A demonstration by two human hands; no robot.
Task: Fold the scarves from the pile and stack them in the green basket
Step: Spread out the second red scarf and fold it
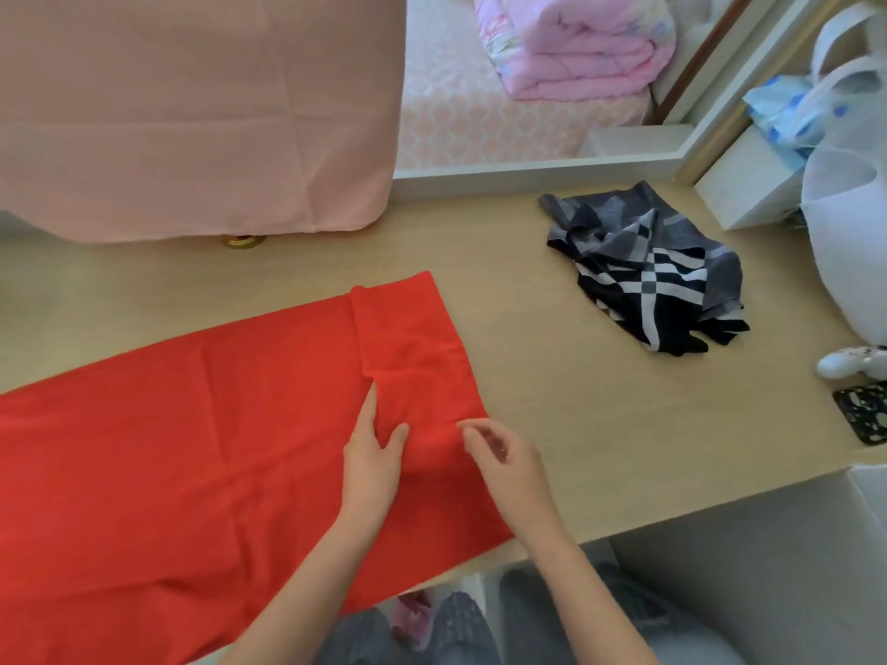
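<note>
A large red scarf [192, 424] lies spread across the wooden table [552, 376], its right end folded over into a narrow flap. My left hand [372, 463] lies flat on the scarf with straight fingers pressing along the flap's edge. Just right of it, my right hand [499, 458] hovers at the flap's lower right corner, fingers loosely curled, touching or nearly touching the cloth. A crumpled dark scarf with a black, white and grey check pattern [643, 271] sits farther back on the right. No green basket is in view.
A pink cloth [192, 112] drapes over something at the back left. A white mesh bag [845, 232] and white box [749, 184] stand at the right edge, with a dark patterned phone case [864, 412] nearby. Folded pink bedding [576, 45] lies beyond the table.
</note>
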